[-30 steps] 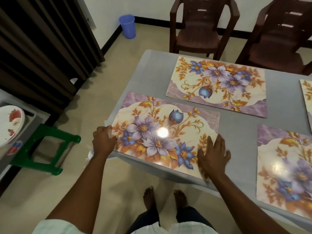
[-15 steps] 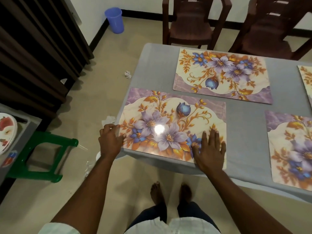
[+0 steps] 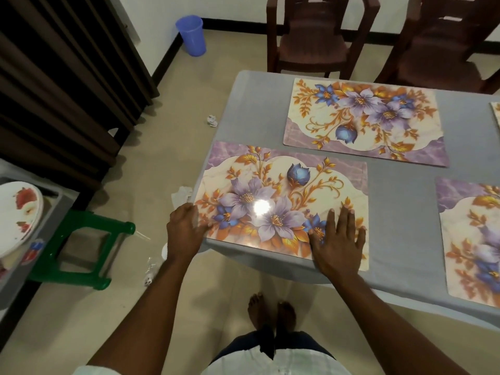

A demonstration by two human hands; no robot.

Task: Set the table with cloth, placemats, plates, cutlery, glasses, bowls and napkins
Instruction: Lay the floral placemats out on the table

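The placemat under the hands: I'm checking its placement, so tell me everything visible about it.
The placemat is a glossy rectangular sheet printed with purple and blue flowers, orange leaves and a mauve marbled band. It lies flat on the grey tablecloth at the table's near left corner, glare at its middle. The left hand grips its left edge; the right hand presses flat on its near right part.

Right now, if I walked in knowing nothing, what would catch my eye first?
The glossy floral placemat at the table's near left corner, a light glare on its flowers. The left hand grips its left edge while the right hand presses flat on its near right part. Similar mats lie beyond and to the right on the grey cloth.
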